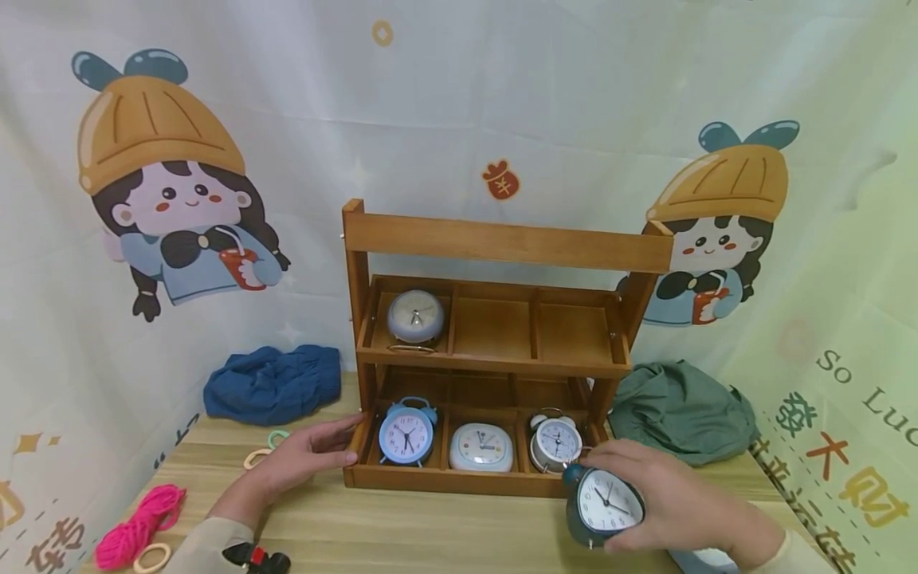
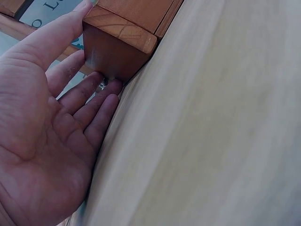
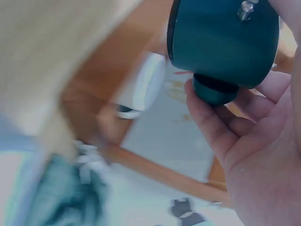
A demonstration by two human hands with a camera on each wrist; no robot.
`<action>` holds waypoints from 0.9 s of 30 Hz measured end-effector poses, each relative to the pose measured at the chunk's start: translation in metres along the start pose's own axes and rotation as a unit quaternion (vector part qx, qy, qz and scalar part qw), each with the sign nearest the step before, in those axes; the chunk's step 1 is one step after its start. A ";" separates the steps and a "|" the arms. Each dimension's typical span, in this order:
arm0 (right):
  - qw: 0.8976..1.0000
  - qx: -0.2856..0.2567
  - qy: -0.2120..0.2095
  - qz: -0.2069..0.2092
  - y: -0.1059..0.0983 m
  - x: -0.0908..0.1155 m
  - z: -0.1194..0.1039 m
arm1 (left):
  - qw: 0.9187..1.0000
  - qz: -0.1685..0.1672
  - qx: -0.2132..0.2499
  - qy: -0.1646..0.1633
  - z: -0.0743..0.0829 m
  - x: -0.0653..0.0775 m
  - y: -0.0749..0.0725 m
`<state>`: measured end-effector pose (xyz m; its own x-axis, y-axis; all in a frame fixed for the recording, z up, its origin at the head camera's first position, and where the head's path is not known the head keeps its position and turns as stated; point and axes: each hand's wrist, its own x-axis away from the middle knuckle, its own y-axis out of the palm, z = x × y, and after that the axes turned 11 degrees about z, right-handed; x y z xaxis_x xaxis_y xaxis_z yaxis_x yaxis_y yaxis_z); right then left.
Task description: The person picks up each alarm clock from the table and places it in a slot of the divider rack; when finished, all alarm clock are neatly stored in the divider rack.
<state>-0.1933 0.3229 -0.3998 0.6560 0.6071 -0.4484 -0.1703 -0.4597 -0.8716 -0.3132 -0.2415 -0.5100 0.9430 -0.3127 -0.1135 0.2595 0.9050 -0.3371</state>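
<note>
My right hand (image 1: 663, 494) grips a dark green alarm clock (image 1: 608, 502), also seen from its side as a green cylinder (image 3: 221, 42) in the right wrist view. It is in front of the lower right of a wooden two-tier shelf (image 1: 495, 363). My left hand (image 1: 304, 458) touches the shelf's lower left corner (image 2: 117, 47), fingers extended along its side. On the lower tier stand a blue twin-bell clock (image 1: 406, 435), a white rounded clock (image 1: 481, 448) and a white twin-bell clock (image 1: 556, 441). A round grey-lilac clock (image 1: 416, 316) occupies the upper left compartment.
Blue cloth (image 1: 272, 385) lies left of the shelf, green cloth (image 1: 681, 410) to its right. Pink yarn (image 1: 139, 526) and a wooden ring (image 1: 152, 558) are at the front left. Partly behind my right wrist is a blue-grey item (image 1: 706, 561). A printed curtain (image 1: 430, 143) hangs behind.
</note>
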 end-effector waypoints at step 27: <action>0.984 0.021 -0.014 0.174 -0.031 -0.175 0.001 | 1.000 -0.004 0.003 -0.006 0.002 0.001 0.001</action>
<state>-0.3034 0.2319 -0.2943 0.5320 0.4350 -0.7264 -0.4120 -0.6165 -0.6709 -0.3116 -0.2407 -0.5089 0.9435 -0.3160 -0.0996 0.2679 0.9045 -0.3318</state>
